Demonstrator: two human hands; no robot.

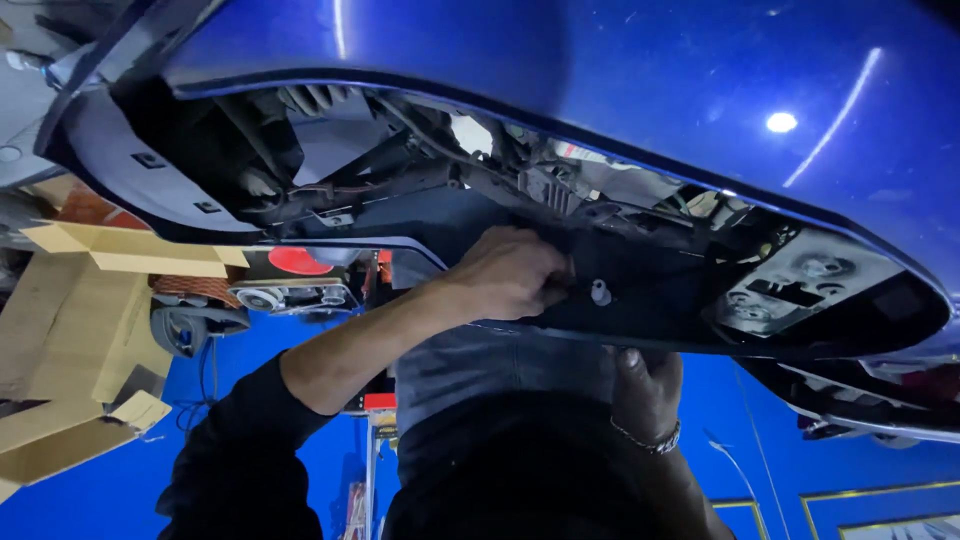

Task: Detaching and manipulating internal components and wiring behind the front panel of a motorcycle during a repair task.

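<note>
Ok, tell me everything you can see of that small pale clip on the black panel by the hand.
The pale clip is a small whitish-grey push-pin fastener, plastic by the look, with a round head and a short stem. It sits upright in the black inner panel under the blue car body. The left hand grips the panel just beside it, fingertips close but apparently not touching it. The right hand holds the panel's lower edge below it. Whether it is fully seated cannot be told.
</note>
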